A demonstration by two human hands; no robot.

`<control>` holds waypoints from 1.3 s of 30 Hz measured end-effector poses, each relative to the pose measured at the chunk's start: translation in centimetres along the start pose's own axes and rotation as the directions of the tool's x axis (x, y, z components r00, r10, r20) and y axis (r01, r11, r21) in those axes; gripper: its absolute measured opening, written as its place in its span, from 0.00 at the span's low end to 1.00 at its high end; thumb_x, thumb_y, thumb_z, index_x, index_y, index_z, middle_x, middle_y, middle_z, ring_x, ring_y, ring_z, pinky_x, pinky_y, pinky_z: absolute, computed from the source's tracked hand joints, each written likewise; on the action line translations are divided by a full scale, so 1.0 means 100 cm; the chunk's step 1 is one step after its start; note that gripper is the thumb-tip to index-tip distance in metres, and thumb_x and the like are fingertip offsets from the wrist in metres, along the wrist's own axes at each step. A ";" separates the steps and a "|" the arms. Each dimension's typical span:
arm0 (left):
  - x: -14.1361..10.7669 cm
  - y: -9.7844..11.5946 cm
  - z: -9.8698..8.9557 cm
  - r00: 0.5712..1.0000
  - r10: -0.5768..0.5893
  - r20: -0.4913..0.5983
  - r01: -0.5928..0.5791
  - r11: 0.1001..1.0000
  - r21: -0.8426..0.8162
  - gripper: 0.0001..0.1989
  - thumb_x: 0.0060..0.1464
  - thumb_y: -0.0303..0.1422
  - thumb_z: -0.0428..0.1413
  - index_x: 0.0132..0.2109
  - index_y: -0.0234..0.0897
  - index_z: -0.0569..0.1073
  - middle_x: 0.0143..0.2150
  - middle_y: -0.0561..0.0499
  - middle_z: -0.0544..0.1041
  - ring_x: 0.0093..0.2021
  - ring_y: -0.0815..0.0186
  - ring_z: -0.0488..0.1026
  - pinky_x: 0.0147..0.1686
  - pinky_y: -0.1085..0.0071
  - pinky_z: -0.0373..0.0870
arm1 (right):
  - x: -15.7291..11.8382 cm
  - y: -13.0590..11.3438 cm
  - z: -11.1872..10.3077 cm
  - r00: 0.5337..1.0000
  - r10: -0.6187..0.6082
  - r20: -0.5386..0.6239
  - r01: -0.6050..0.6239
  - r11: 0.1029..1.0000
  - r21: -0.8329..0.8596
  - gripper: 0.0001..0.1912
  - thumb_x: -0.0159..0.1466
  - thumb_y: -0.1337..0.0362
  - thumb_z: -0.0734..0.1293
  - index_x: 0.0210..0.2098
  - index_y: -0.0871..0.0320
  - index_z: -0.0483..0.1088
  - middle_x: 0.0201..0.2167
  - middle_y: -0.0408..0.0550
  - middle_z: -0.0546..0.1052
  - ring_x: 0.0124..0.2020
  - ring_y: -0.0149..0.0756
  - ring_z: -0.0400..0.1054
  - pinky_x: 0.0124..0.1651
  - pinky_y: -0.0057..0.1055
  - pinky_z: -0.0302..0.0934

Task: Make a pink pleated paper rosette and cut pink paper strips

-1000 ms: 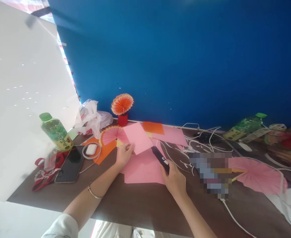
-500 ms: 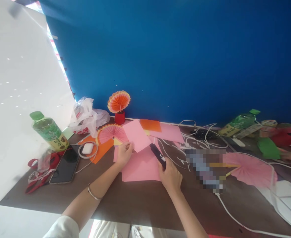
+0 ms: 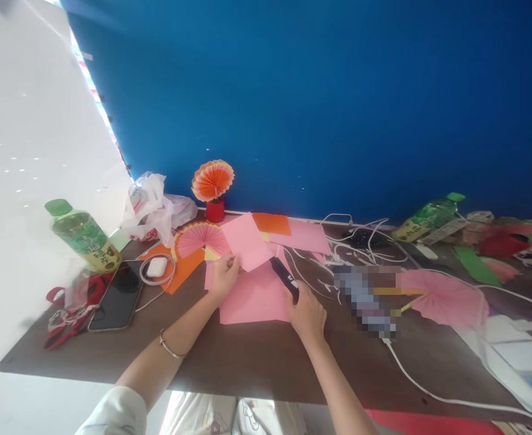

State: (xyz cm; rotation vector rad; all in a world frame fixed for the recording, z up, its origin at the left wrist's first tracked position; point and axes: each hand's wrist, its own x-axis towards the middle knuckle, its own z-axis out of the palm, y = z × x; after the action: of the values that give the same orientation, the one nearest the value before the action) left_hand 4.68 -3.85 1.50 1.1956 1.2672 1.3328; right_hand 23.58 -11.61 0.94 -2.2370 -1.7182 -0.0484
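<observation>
Pink paper (image 3: 246, 241) smooth, flat, square-cornered; black tool (image 3: 284, 279) slim, straight.

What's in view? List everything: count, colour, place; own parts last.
Drink bottles: two, green, left and back right
Plastic bagging: uncounted, white, back left
Potted paper flower: one, orange, back
Pleated fans: at least two, pink, left, right
Paper sheets: several, pink, orange, centre
Green paper: one, green, right
Cables: several, white, mostly right
Earbud case: one, white, left side
Smartphone: one, black, left
Strap: one, red, far left
Pixelated item: one, bluish, right
Desk: one, brown, beneath
Walls: two, blue behind, white left
Tool: one, black, right hand
Clutter: uncounted, mixed, far right, blurred
Bracelet: one, silver, left wrist
Sleeve, trousers: one each, white, bottom
Left hand: one, bare, at pink sheet
Right hand: one, bare, holding tool
</observation>
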 end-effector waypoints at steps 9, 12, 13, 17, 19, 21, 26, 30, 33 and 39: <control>-0.002 -0.001 0.000 0.992 -0.109 0.067 0.117 0.984 -0.134 0.14 0.45 0.42 0.56 0.25 0.35 0.66 0.16 0.57 0.66 0.19 0.68 0.69 0.25 0.72 0.68 | -0.003 0.028 -0.004 0.998 -0.066 -0.019 0.067 0.998 0.022 0.18 0.61 0.57 0.56 0.47 0.57 0.64 0.43 0.51 0.73 0.41 0.42 0.68 0.34 0.32 0.59; -0.002 0.001 -0.001 0.997 -0.080 0.025 0.082 0.992 -0.093 0.14 0.45 0.42 0.55 0.24 0.35 0.67 0.15 0.57 0.64 0.19 0.69 0.68 0.25 0.73 0.67 | -0.004 0.041 -0.011 0.996 -0.088 -0.031 0.089 0.996 0.021 0.18 0.61 0.57 0.56 0.47 0.56 0.64 0.44 0.50 0.73 0.42 0.42 0.69 0.35 0.32 0.61; -0.002 0.002 -0.001 0.998 -0.066 0.013 0.067 0.994 -0.088 0.14 0.45 0.42 0.56 0.24 0.35 0.67 0.14 0.58 0.63 0.19 0.70 0.67 0.25 0.74 0.67 | -0.004 0.044 -0.013 0.995 -0.097 -0.035 0.098 0.995 0.026 0.18 0.60 0.56 0.56 0.47 0.56 0.64 0.44 0.50 0.73 0.42 0.41 0.69 0.35 0.32 0.61; 0.001 0.001 -0.003 0.998 -0.057 -0.014 0.055 0.992 -0.114 0.14 0.44 0.43 0.56 0.26 0.35 0.69 0.15 0.56 0.65 0.19 0.70 0.66 0.25 0.74 0.67 | 0.001 0.048 -0.017 0.986 -0.150 -0.073 0.155 0.986 0.065 0.18 0.59 0.56 0.57 0.46 0.55 0.65 0.42 0.48 0.74 0.39 0.40 0.70 0.33 0.32 0.63; 0.005 -0.004 -0.004 0.996 -0.069 -0.049 0.061 0.987 -0.151 0.15 0.44 0.44 0.56 0.27 0.34 0.69 0.15 0.57 0.64 0.19 0.70 0.66 0.26 0.74 0.67 | 0.004 0.049 -0.018 0.972 -0.210 -0.105 0.221 0.970 0.104 0.18 0.59 0.56 0.59 0.46 0.55 0.66 0.40 0.48 0.75 0.38 0.39 0.71 0.35 0.31 0.63; 0.009 -0.010 -0.007 0.995 -0.070 -0.078 0.053 0.979 -0.196 0.16 0.45 0.45 0.56 0.28 0.34 0.69 0.16 0.57 0.64 0.20 0.71 0.65 0.27 0.73 0.67 | 0.008 0.051 -0.016 0.960 -0.248 -0.127 0.266 0.952 0.153 0.18 0.58 0.56 0.59 0.45 0.55 0.66 0.40 0.47 0.75 0.38 0.39 0.71 0.37 0.31 0.63; 0.016 -0.021 -0.010 0.997 -0.040 -0.067 0.026 0.981 -0.194 0.17 0.46 0.46 0.55 0.31 0.34 0.70 0.20 0.55 0.66 0.21 0.72 0.64 0.24 0.76 0.64 | 0.025 0.060 -0.011 0.984 0.018 -0.178 0.036 0.955 0.294 0.24 0.57 0.50 0.59 0.47 0.59 0.65 0.38 0.53 0.75 0.38 0.44 0.70 0.38 0.35 0.62; 0.016 -0.023 -0.008 0.997 -0.043 -0.062 0.034 0.991 -0.130 0.18 0.44 0.47 0.55 0.30 0.34 0.71 0.20 0.55 0.66 0.21 0.72 0.63 0.22 0.77 0.62 | 0.048 0.065 -0.008 0.978 0.105 -0.182 -0.046 0.952 0.302 0.26 0.57 0.51 0.59 0.48 0.63 0.64 0.38 0.57 0.74 0.39 0.46 0.69 0.39 0.37 0.61; 0.016 -0.022 -0.006 1.000 -0.026 -0.013 0.025 0.991 -0.130 0.18 0.44 0.48 0.55 0.29 0.34 0.71 0.20 0.56 0.66 0.20 0.72 0.62 0.22 0.77 0.61 | 0.068 0.065 0.001 0.982 0.047 -0.180 -0.004 0.973 0.231 0.25 0.59 0.56 0.58 0.52 0.63 0.62 0.39 0.58 0.73 0.41 0.46 0.67 0.40 0.38 0.60; 0.013 -0.017 -0.005 0.997 0.014 0.082 -0.001 0.989 -0.150 0.17 0.45 0.47 0.55 0.27 0.35 0.69 0.20 0.56 0.65 0.20 0.72 0.62 0.22 0.76 0.59 | 0.101 0.050 0.021 0.961 0.143 -0.237 -0.096 0.976 0.196 0.17 0.57 0.65 0.58 0.42 0.66 0.69 0.41 0.64 0.69 0.46 0.52 0.61 0.44 0.47 0.55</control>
State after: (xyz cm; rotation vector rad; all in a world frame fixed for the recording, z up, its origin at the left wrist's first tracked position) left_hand 4.02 -2.49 -0.13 1.1394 1.0851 1.3453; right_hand 30.77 -2.73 0.00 -2.0950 -1.3944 -0.1339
